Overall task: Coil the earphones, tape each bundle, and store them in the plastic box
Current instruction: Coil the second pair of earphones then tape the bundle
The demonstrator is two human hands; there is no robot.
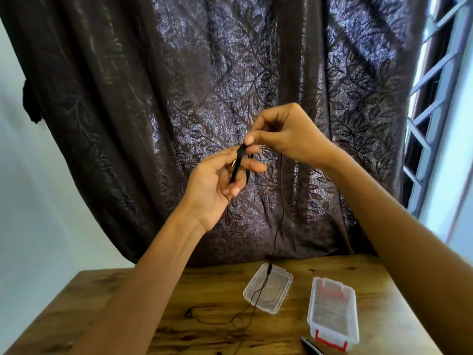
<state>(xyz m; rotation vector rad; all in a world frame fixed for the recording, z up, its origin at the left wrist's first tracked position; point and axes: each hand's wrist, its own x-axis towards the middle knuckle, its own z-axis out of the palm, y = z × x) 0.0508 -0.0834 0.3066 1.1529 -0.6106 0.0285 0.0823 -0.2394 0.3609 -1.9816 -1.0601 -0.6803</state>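
Close to the camera, a wooden tabletop (210,290) carries a clear plastic box (332,310) with red latches and, just beside it, its clear lid (275,295). Both hands are raised: the left hand (217,185) grips a small coil of black earphones (239,162) (plug poking out), and the right hand (286,134) pinches the cord's top. Loose cord hangs down across the lid onto the wood.

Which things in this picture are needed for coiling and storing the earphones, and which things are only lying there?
Belong to the job:
- earphones, cable partly wound, held between left hand and right hand
- plastic box with red latches
- clear lid, loose cable trailing across it

Just there:
- wooden table
- dark curtain
- dark tool at the bottom edge; cannot tell what it is
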